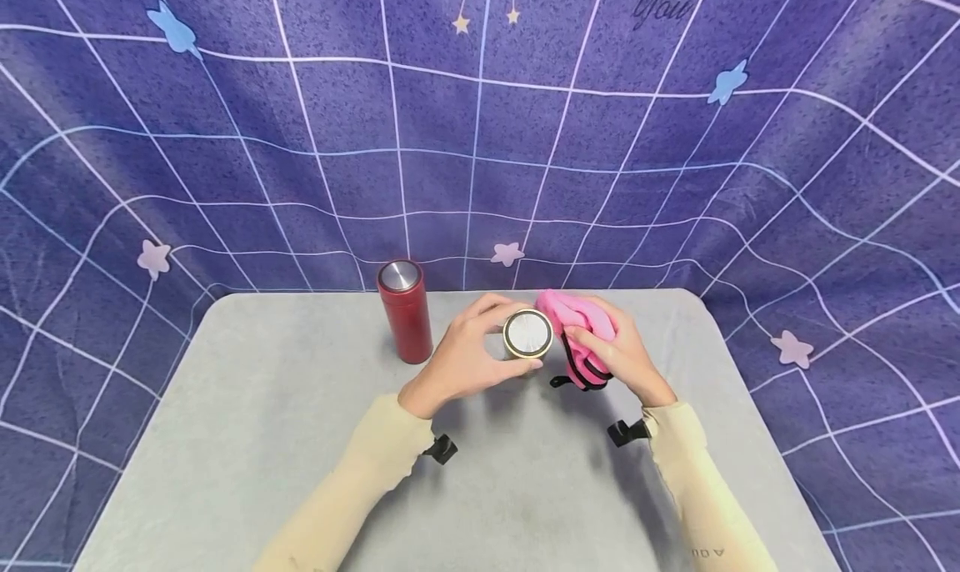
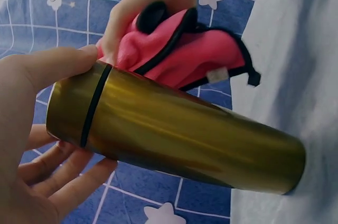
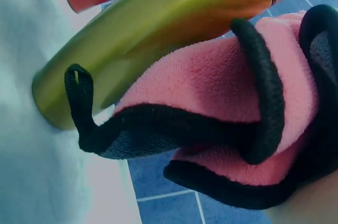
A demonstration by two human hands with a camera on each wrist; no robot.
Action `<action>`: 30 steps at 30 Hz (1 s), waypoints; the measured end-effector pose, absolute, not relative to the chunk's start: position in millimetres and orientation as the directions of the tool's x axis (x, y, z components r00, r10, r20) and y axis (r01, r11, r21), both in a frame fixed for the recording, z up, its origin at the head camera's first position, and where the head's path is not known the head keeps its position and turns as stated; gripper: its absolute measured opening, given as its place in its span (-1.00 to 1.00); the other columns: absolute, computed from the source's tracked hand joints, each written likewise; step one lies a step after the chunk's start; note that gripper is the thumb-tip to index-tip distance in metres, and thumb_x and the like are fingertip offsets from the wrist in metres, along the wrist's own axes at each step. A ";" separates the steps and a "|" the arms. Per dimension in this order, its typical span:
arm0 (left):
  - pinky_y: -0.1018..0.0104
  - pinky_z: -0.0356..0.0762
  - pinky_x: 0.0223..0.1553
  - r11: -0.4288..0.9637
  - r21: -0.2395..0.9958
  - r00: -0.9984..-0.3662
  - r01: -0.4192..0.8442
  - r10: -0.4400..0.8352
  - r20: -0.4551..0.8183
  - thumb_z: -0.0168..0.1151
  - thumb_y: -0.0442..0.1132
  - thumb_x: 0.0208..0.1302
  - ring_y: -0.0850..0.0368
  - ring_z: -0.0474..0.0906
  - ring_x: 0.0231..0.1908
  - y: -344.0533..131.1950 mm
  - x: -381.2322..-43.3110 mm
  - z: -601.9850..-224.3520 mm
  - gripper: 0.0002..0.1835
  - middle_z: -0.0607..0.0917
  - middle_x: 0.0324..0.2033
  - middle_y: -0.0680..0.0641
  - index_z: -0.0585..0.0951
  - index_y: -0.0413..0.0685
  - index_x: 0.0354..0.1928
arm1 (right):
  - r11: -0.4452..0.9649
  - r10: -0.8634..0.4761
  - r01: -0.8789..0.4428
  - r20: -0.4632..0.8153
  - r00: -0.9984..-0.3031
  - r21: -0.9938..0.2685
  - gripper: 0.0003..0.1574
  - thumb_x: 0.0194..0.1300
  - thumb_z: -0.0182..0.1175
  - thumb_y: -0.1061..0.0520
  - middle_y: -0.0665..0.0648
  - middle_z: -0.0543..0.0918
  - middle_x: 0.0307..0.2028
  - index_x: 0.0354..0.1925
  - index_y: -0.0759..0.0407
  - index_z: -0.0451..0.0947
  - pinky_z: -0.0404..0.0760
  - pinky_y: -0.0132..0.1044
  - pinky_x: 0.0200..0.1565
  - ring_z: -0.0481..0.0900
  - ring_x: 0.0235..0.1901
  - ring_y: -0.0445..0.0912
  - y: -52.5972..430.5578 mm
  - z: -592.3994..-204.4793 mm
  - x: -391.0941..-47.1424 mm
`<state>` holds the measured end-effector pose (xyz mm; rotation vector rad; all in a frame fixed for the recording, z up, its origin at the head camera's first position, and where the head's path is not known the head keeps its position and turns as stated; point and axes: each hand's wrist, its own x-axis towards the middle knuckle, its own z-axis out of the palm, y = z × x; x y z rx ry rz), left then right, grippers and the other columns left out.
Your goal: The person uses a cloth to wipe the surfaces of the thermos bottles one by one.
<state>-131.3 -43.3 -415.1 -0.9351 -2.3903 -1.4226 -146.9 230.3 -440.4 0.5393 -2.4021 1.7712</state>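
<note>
A gold vacuum flask (image 2: 185,123) with a black ring below its cap stands upright on the table. My left hand (image 1: 468,351) grips it near the top, thumb on one side and fingers on the other; from the head view mostly its round silver lid top (image 1: 528,333) shows. Bunched in my right hand (image 1: 626,355) is a pink cloth (image 1: 581,315) with black edging, close against the flask's right side. A black loop (image 3: 79,84) hangs from the cloth's corner in the right wrist view, overlapping the flask's lower part.
Left of the left hand stands a red flask (image 1: 408,322) with a silver lid top. The pale grey table (image 1: 262,422) has its back edge just behind the flasks. A blue curtain (image 1: 450,180) with white grid lines and stars surrounds the table's back and sides.
</note>
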 end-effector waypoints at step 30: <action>0.19 0.64 -0.19 0.576 0.761 -0.951 0.299 0.242 0.191 0.69 0.33 -0.07 0.18 0.67 -0.26 -42.1 -162.1 -379.1 -0.42 0.75 -0.34 0.16 0.73 0.18 -0.11 | 0.638 -0.261 -0.696 0.757 -0.599 -0.331 -0.26 -0.05 0.50 0.02 0.20 0.70 0.14 0.17 0.13 0.70 0.54 0.01 0.03 0.60 0.02 0.18 199.0 -436.0 -68.6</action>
